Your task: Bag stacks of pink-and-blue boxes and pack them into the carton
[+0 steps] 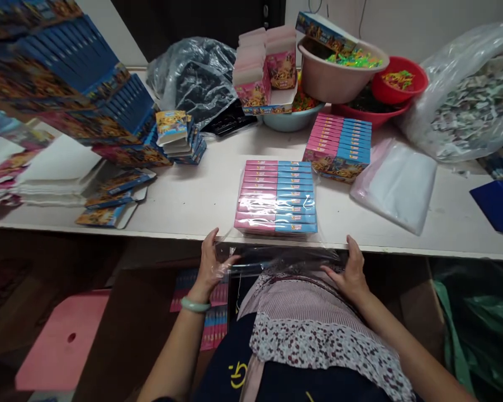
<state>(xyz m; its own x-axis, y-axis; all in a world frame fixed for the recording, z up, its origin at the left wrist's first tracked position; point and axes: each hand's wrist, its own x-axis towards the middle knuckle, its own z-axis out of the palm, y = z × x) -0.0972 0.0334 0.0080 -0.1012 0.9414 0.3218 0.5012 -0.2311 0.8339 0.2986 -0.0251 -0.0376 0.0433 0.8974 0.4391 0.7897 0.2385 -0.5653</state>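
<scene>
A block of pink and blue small boxes (257,195) stands in rows inside a clear plastic bag near the table's front edge. The bag's loose end (276,261) hangs over that edge towards my body. At its left side is my left hand (212,265), thumb and fingers spread apart, touching the film. My right hand (352,273) is at the right side of the film, its thumb pointing inward and its fingers apart. Neither hand is closed round anything. Whether the right fingertips press on the film or the table edge, I cannot tell.
Behind the bagged block is another pink and blue block (339,145), beside a stack of clear bags (398,181). Basins (339,78) of colourful small pieces stand at the back. Tall stacks of blue boxes (79,61) fill the left. A pink stool (67,340) is below.
</scene>
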